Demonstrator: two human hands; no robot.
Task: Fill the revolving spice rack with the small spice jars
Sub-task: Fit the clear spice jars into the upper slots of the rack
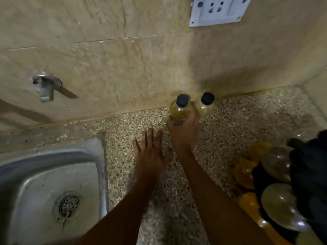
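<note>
Spice jars standing upright at frame centre: we are gripping the left one in our right hand, while our left hand is lying flat, fingers spread, holding nothing.

Two hands: the left hand and the right hand. Two small black-capped jars at the far wall: one jar on the left, a second jar just to its right. One rack at the near right, carrying at least two clear domed jars and some yellow ones, too blurred to count. One sink, one tap, one socket plate, one bench.
</note>
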